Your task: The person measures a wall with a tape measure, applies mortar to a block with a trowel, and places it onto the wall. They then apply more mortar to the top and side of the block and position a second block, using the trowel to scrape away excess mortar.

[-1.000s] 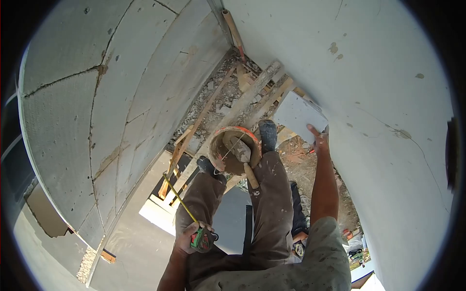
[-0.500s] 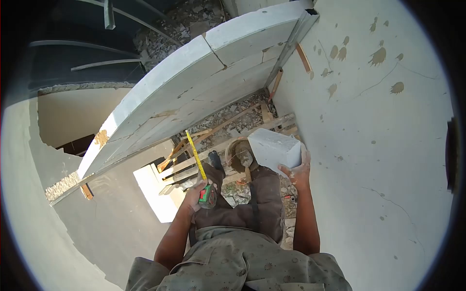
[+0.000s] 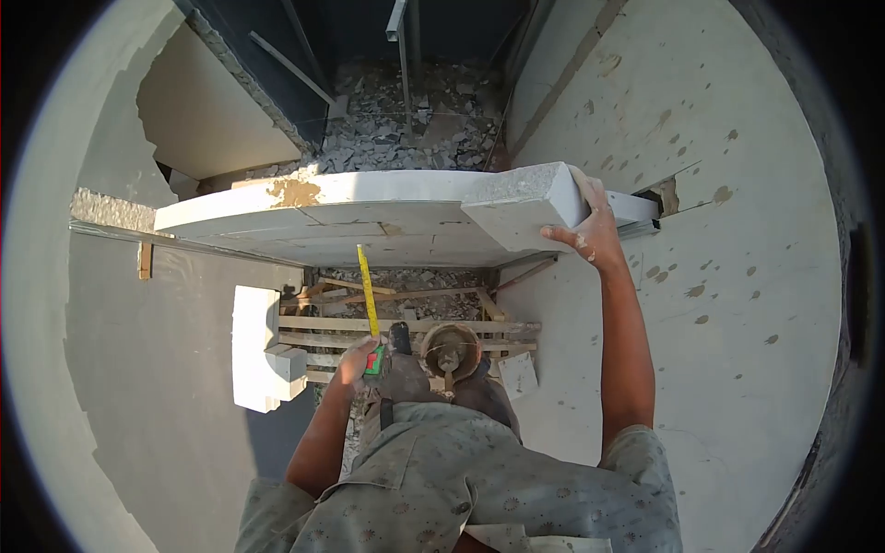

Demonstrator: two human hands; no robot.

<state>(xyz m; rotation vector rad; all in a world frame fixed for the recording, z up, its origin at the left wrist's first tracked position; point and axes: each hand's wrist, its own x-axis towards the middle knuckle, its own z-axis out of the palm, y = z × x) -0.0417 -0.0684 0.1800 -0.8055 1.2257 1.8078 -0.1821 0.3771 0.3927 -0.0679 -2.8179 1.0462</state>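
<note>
My left hand [image 3: 352,362] is wrapped round a green and red tape measure [image 3: 375,358], low in front of my body. Its yellow blade [image 3: 367,290] sticks out a short way, pointing forward. Out at arm's length, my right hand [image 3: 595,230] grips the right end of a white lightweight block [image 3: 524,205], thumb below and fingers over the end face. The block overlaps the top edge of a white block wall [image 3: 369,190] in this view, near its right end. A mortar bucket [image 3: 433,350] with a trowel [image 3: 449,359] in it stands near my legs.
Wooden planks [image 3: 406,324] lie across below me. More white blocks [image 3: 253,341] are stacked at the left, and another block [image 3: 518,375] rests by the right wall [image 3: 701,369]. Rubble [image 3: 396,111] and metal bars [image 3: 293,69] show beyond the block wall.
My right hand has carried the block forward from near my knees to the wall's top edge. The view has turned toward the wall. My left hand still holds the tape measure.
</note>
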